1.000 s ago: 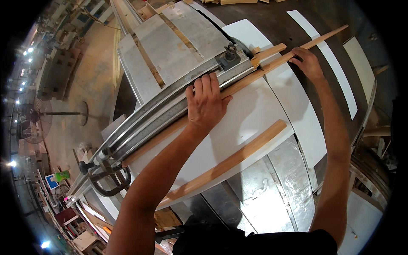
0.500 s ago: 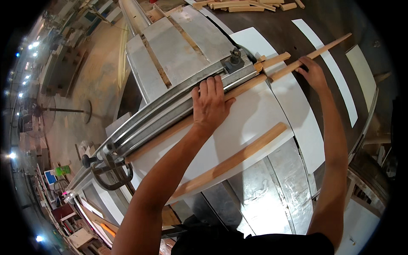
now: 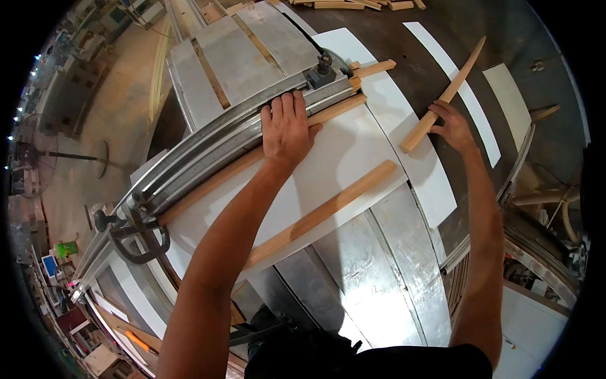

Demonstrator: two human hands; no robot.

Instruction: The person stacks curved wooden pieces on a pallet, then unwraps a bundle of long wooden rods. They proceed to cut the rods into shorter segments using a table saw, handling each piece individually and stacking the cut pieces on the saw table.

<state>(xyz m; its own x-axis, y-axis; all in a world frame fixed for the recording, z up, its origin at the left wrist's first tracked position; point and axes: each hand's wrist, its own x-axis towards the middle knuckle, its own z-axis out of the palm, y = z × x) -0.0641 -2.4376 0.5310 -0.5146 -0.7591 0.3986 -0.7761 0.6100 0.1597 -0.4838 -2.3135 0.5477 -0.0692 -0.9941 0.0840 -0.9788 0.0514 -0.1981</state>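
A long wooden strip [image 3: 208, 191] lies along the metal fence [image 3: 189, 169] on a white board [image 3: 341, 148]. My left hand [image 3: 287, 129] presses on that strip, its fingers hooked over the fence and its thumb along the wood. Off to the right, my right hand [image 3: 453, 126] grips a separate wooden piece [image 3: 464, 71] around its lower part; this piece is tilted and stands apart from the strip at the fence. Another wooden strip [image 3: 325, 205] rests near the board's front edge. A short wooden piece [image 3: 379, 68] sticks out beyond the fence's far end.
A dark clamp [image 3: 142, 243] grips the fence's near left end, and a black fitting [image 3: 323, 71] sits at its far end. Slotted metal table tops [image 3: 379, 265] lie in front and behind. White strips [image 3: 483, 107] and cut wood [image 3: 341, 5] lie on the dark surface; a fan [image 3: 38, 155] stands left.
My right hand has drawn its wooden piece away from the end of the strip at the fence and turned it more upright. My left hand stays on the fence; the whole view has shifted.
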